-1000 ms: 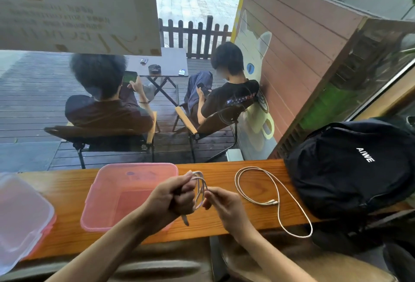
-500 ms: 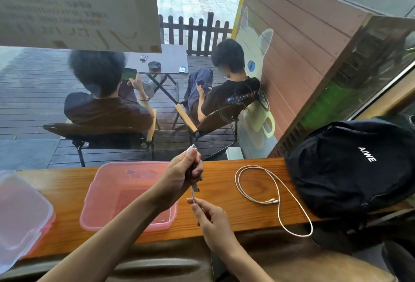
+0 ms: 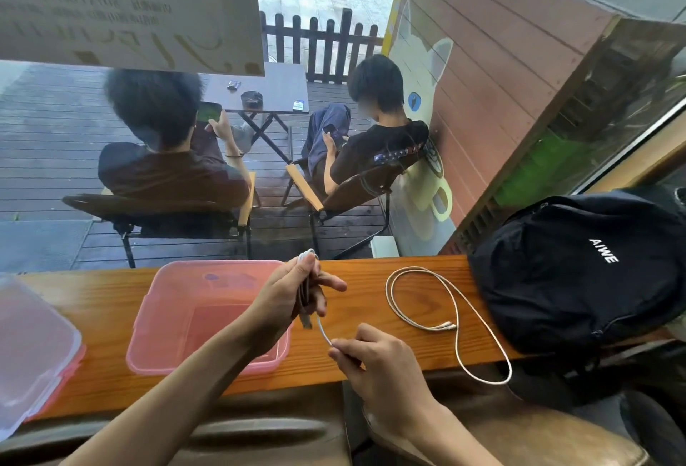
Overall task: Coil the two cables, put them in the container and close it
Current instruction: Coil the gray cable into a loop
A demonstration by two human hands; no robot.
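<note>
Hands working a white cable above the tabletop (image 3: 371,272).

The left hand (image 3: 287,296) grips the bunched cable (image 3: 305,289) upright, its loop end showing above the fingers; the right hand (image 3: 375,358) pinches what looks like its free end. The second cable (image 3: 451,302) lies loosely looped on the wood, between the open pink container (image 3: 156,311) and a black backpack (image 3: 579,265). The lid (image 3: 29,347) rests far left.

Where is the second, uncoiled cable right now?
In the head view, the loose white cable lies on the wooden counter, right of both hands, beside the black backpack.
</note>
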